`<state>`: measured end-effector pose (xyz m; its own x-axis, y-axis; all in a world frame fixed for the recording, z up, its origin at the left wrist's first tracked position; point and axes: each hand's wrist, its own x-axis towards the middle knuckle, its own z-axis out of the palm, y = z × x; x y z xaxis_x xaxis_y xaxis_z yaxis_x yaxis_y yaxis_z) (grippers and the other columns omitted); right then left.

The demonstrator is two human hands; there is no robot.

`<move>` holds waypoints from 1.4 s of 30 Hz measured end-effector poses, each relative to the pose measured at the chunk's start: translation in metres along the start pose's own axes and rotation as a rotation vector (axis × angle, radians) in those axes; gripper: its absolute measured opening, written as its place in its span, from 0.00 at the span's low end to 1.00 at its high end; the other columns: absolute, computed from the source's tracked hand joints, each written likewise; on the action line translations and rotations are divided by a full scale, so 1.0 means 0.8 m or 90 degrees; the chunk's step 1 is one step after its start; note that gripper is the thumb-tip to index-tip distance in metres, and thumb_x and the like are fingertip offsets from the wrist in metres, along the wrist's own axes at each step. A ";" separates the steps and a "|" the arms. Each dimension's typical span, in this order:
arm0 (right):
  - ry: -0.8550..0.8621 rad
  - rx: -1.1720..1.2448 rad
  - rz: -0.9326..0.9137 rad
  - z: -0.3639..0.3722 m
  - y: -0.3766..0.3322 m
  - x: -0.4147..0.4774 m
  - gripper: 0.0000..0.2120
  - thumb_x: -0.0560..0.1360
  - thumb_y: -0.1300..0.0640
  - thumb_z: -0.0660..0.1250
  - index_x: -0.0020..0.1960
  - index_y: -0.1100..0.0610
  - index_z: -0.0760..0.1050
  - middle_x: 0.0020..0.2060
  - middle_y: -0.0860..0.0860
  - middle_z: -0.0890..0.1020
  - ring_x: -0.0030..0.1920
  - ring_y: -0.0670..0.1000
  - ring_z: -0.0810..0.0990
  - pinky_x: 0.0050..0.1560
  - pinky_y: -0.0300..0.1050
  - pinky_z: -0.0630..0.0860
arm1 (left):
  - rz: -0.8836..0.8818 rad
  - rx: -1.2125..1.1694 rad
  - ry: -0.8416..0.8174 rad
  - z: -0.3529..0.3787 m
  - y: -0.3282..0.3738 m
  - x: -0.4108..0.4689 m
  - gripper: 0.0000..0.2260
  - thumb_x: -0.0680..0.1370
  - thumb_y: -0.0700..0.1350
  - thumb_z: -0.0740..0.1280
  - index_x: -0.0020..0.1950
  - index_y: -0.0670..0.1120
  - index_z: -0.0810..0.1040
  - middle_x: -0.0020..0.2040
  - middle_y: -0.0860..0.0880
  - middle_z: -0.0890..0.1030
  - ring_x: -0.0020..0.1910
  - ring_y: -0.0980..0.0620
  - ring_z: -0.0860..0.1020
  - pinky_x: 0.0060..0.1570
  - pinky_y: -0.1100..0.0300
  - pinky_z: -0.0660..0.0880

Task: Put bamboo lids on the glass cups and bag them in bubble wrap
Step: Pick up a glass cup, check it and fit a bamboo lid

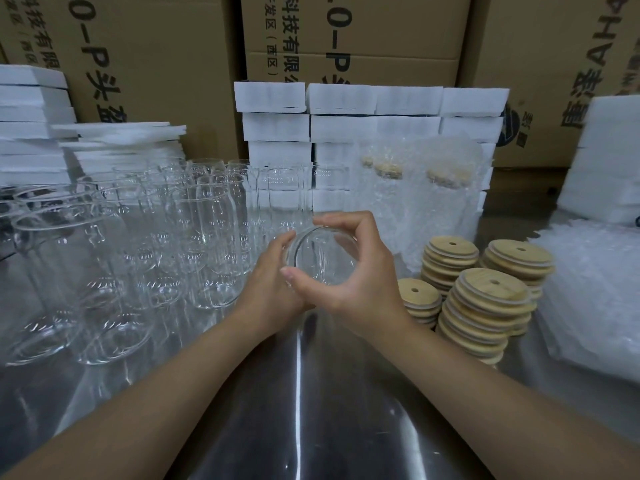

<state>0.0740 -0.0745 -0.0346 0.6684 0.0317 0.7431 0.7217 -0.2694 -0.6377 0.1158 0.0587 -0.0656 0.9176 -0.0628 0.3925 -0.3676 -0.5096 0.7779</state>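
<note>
- Gripped one glass cup with left hand and right hand, fingers curled round its rim, mid steel table.
- Spotted bamboo lids stacked just right of it.
- Saw bubble wrap bags further right, empty cups crowded left.

Hands: two, left hand and right hand. Glass cup held between them: one. Empty glass cups, left on counter: crowded, overlapping, well over ten, exact count unclear. Bamboo lid stacks, near right: four, one shorter. Bagged cups, far right: three lids showing. Cardboard boxes, far: three.
</note>
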 end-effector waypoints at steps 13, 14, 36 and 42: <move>0.090 0.103 0.077 -0.001 0.000 0.009 0.16 0.66 0.53 0.79 0.47 0.50 0.73 0.48 0.49 0.81 0.54 0.46 0.80 0.62 0.49 0.75 | 0.006 -0.025 -0.014 0.000 -0.004 0.004 0.39 0.65 0.36 0.79 0.71 0.51 0.64 0.66 0.45 0.74 0.64 0.46 0.74 0.62 0.44 0.74; 0.095 0.104 0.080 -0.001 0.001 0.009 0.16 0.66 0.52 0.78 0.47 0.50 0.74 0.47 0.49 0.81 0.53 0.46 0.80 0.62 0.50 0.75 | 0.007 -0.029 -0.012 0.000 -0.004 0.005 0.40 0.65 0.36 0.79 0.72 0.52 0.64 0.66 0.46 0.73 0.64 0.47 0.74 0.62 0.46 0.74; 0.087 0.136 0.042 -0.002 0.004 0.017 0.05 0.76 0.56 0.69 0.43 0.51 0.74 0.40 0.41 0.82 0.49 0.45 0.81 0.56 0.46 0.77 | 0.018 -0.041 -0.001 0.005 0.000 0.001 0.50 0.58 0.51 0.83 0.74 0.53 0.60 0.70 0.50 0.67 0.68 0.51 0.69 0.67 0.47 0.70; 0.074 0.161 0.083 -0.002 0.012 0.021 0.09 0.82 0.57 0.58 0.45 0.51 0.75 0.49 0.48 0.84 0.51 0.49 0.81 0.56 0.41 0.75 | -0.004 -0.085 0.001 0.006 0.001 0.001 0.50 0.58 0.47 0.84 0.75 0.49 0.61 0.68 0.52 0.68 0.65 0.53 0.71 0.66 0.53 0.71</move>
<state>0.0921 -0.0784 -0.0282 0.7440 -0.1015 0.6605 0.6626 -0.0157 -0.7488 0.1166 0.0541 -0.0669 0.9197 -0.0588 0.3882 -0.3789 -0.3914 0.8386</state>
